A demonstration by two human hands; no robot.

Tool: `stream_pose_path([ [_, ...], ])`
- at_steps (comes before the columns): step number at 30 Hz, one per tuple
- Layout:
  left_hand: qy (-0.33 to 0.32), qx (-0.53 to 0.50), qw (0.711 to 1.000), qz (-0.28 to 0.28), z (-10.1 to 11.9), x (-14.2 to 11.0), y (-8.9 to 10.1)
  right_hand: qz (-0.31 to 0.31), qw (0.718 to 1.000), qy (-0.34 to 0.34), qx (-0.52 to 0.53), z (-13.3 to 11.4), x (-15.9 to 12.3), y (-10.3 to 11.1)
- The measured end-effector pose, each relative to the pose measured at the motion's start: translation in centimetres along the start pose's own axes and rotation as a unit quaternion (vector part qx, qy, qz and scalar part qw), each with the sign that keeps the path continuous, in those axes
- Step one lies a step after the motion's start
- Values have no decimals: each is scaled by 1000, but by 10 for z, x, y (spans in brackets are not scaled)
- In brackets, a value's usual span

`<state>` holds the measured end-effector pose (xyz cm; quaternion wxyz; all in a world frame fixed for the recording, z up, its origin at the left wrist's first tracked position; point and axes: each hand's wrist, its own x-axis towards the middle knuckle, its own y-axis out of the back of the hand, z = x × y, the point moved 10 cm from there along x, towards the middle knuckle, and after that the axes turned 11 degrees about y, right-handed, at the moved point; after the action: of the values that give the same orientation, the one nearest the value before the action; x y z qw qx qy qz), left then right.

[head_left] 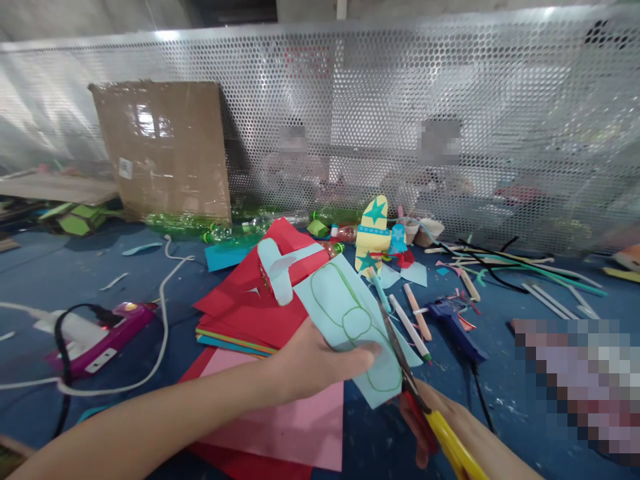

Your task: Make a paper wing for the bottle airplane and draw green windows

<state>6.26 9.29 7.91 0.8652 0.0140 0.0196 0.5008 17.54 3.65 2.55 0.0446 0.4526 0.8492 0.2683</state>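
Note:
My left hand [313, 363] grips a light blue sheet of paper [345, 313] with a green outline drawn on it, thumb pressed on top. My right hand [445, 427] holds yellow-and-red-handled scissors [405, 373], whose blades lie along the sheet's right edge at the drawn line. Both hands hover above a stack of coloured paper [250, 313] and a pink sheet [300, 420] on the blue table.
A paper aeroplane model [374, 237] stands behind the sheet. A blue glue gun [453, 317] lies to the right, a pink glue gun [100, 337] with cables to the left. Green plastic bottles [220, 230], a cardboard panel [163, 150], sticks and straws [510, 267] lie before a perforated metal screen.

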Motion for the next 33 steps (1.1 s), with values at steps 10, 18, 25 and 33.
stream_pose_path([
  [10,-4,-28,1000,-14,-3,4,0,-18,1000,5,11,7,5,4],
  [18,30,-61,997,-22,-11,4,0,24,991,130,-37,-4,8,5],
  [25,49,-106,993,-23,-8,5,-1,18,990,133,-41,-5,4,6],
  [33,51,-87,995,-25,-11,4,1,-1,994,105,-41,-14,0,5],
])
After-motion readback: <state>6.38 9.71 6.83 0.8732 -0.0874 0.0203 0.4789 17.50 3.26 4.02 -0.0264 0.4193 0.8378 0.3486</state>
